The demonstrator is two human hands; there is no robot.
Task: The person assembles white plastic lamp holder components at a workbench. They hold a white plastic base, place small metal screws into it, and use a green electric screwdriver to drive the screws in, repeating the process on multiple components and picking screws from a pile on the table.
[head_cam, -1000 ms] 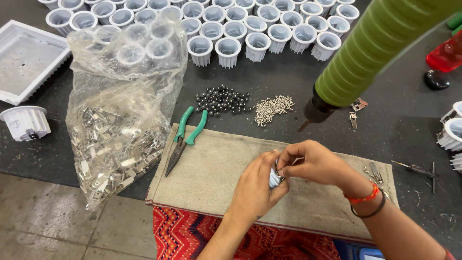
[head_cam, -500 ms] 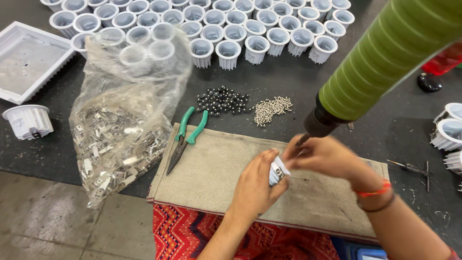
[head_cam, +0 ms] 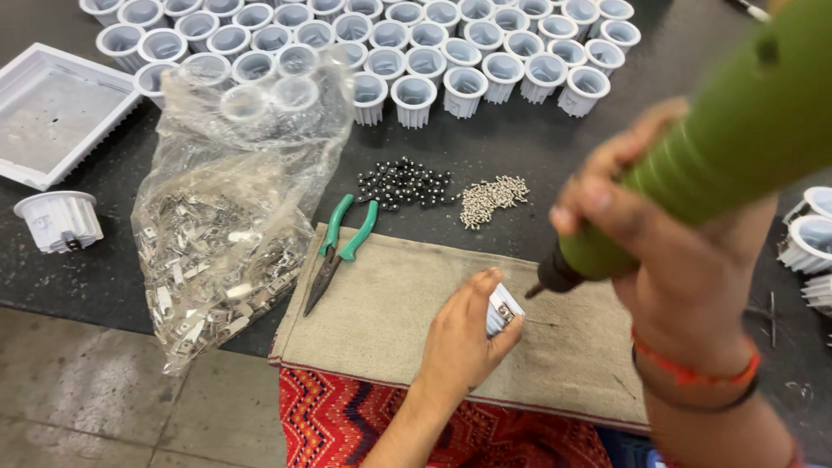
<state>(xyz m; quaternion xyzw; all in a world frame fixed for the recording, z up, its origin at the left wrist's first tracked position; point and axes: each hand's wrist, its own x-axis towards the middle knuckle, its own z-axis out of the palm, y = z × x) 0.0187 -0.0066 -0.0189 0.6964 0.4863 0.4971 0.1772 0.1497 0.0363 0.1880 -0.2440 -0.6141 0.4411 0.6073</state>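
My left hand (head_cam: 459,338) holds a small white ribbed housing (head_cam: 503,308) just above the grey cloth mat (head_cam: 390,303). My right hand (head_cam: 667,251) grips a thick green powered screwdriver (head_cam: 693,165) that slants down from the upper right. Its dark tip (head_cam: 539,286) sits right beside the housing. A red band and a dark band circle my right wrist.
Green-handled pliers (head_cam: 340,247) lie at the mat's left edge. Black screws (head_cam: 403,182) and silver screws (head_cam: 492,198) sit in small heaps behind it. A clear bag of metal clips (head_cam: 217,243), rows of white housings (head_cam: 416,52), a white square tray (head_cam: 52,113) and a lone housing (head_cam: 59,221) lie around.
My right hand left the small housing, took hold of the green screwdriver and brought its tip down beside the housing. The left hand kept the housing in place.
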